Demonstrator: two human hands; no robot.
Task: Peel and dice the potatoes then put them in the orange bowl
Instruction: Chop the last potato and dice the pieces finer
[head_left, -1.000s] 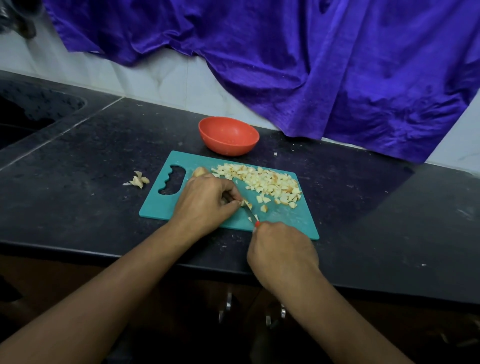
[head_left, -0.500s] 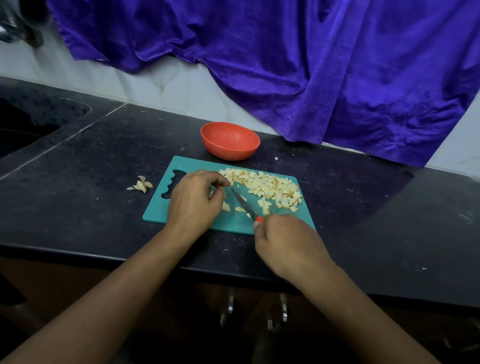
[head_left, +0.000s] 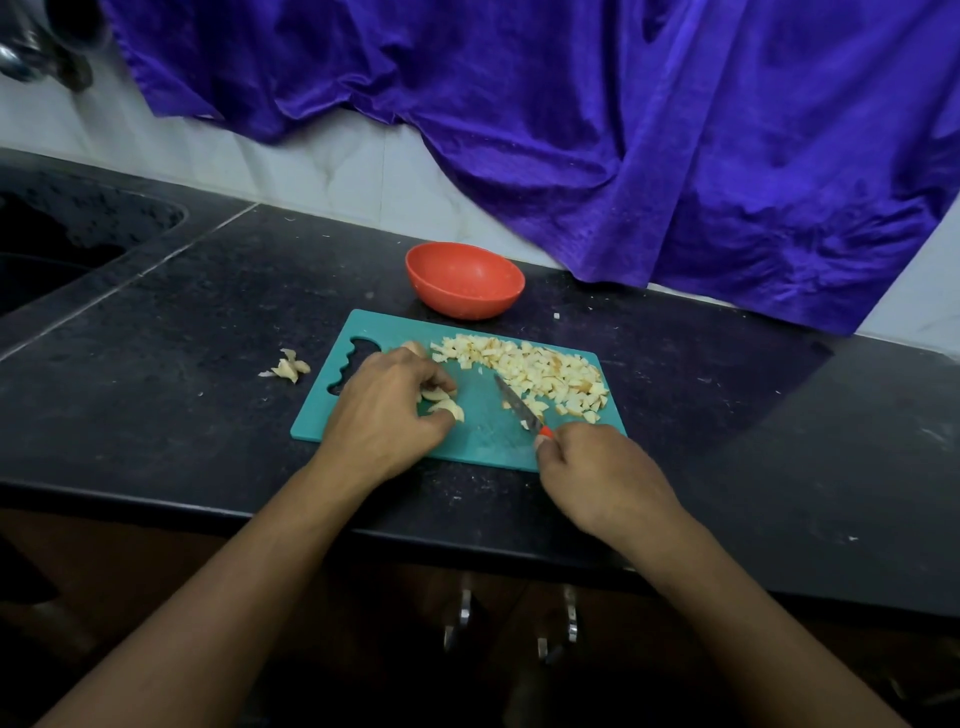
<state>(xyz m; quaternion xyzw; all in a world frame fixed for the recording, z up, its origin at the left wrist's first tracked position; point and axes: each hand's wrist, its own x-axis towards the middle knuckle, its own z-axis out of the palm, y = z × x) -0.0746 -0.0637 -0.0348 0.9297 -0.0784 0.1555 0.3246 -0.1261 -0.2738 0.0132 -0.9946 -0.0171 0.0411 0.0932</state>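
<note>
A teal cutting board (head_left: 483, 436) lies on the black counter. A heap of diced potato (head_left: 540, 371) covers its far right part. My left hand (head_left: 384, 410) pinches a few potato slices (head_left: 444, 405) on the board's left half. A larger potato piece (head_left: 413, 347) shows just beyond that hand. My right hand (head_left: 602, 478) grips a small knife (head_left: 517, 408) by its red handle, and the blade points away from me along the near edge of the heap. The orange bowl (head_left: 465, 280) stands behind the board, with nothing seen inside it.
A small pile of potato scraps (head_left: 288, 368) lies on the counter (head_left: 156, 374) left of the board. A dark sink (head_left: 57, 244) is set in at the far left. Purple cloth (head_left: 623, 135) hangs down the wall behind the bowl.
The knife has swung right, up against the diced heap. My left hand has drawn a few slices toward itself on the board's left half.
</note>
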